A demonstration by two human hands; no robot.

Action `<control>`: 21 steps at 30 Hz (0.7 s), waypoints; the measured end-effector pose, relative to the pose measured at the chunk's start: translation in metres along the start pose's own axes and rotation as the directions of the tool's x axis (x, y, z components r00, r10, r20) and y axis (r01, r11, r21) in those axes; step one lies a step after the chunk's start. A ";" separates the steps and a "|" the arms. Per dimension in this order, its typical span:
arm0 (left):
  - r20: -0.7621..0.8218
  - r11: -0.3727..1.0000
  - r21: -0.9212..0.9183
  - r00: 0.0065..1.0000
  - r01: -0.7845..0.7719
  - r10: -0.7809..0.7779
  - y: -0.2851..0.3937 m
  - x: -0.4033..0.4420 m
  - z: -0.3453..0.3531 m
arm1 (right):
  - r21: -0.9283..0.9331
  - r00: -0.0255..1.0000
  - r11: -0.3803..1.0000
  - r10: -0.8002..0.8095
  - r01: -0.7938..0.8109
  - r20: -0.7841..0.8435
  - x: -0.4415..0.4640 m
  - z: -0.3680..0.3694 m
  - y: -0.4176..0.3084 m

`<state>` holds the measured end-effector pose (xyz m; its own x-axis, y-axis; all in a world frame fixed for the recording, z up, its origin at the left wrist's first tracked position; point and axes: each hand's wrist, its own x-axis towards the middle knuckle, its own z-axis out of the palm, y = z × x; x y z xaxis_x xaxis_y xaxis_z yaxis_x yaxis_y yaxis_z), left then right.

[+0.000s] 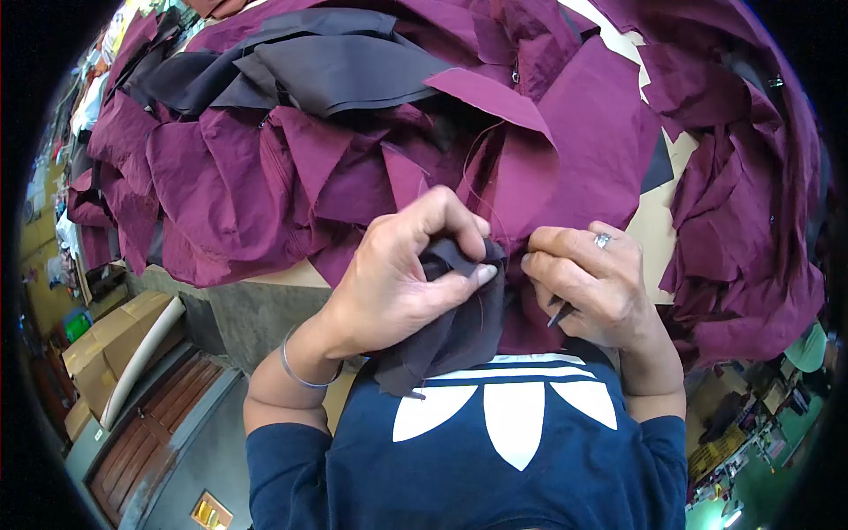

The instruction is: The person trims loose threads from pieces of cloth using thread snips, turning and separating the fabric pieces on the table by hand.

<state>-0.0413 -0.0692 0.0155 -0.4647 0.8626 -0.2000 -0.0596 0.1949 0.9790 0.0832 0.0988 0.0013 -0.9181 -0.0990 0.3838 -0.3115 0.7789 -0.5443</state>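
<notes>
My left hand (397, 269) pinches a bunched piece of dark cloth (468, 322), which hangs down in front of my shirt. Close beside it on the right, my right hand (587, 278) is closed, with fingertips at the edge of maroon cloth (521, 309). A small dark pointed tool (561, 312) sticks out from under its curled fingers; the rest of the tool is hidden. A thin loose thread (481, 190) curves up from between the hands over the maroon fabric.
Maroon fabric pieces (212, 194) are heaped across the table (654, 212), with black pieces (344, 71) on top at the back. More maroon cloth (724, 203) lies at the right. Cardboard boxes (119, 340) stand at the lower left.
</notes>
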 end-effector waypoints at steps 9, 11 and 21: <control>0.043 0.995 -0.084 0.998 0.044 -0.041 -0.015 0.000 -0.007 | -0.034 0.997 0.998 0.053 -0.055 -0.051 -0.014 0.018 0.010; 0.036 0.992 -0.116 0.998 0.048 -0.044 -0.017 0.001 -0.004 | -0.004 0.995 0.995 0.099 -0.099 -0.033 -0.015 0.019 0.010; 0.057 1.000 0.009 0.998 0.004 -0.004 -0.016 -0.001 -0.004 | 0.621 0.893 0.681 0.445 -0.388 0.069 -0.008 0.008 0.011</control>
<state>-0.0437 -0.0748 -0.0004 -0.4130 0.8871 -0.2060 -0.0537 0.2021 0.9779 0.0849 0.1035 -0.0133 -0.9754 0.2150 0.0487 -0.0084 0.1847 -0.9828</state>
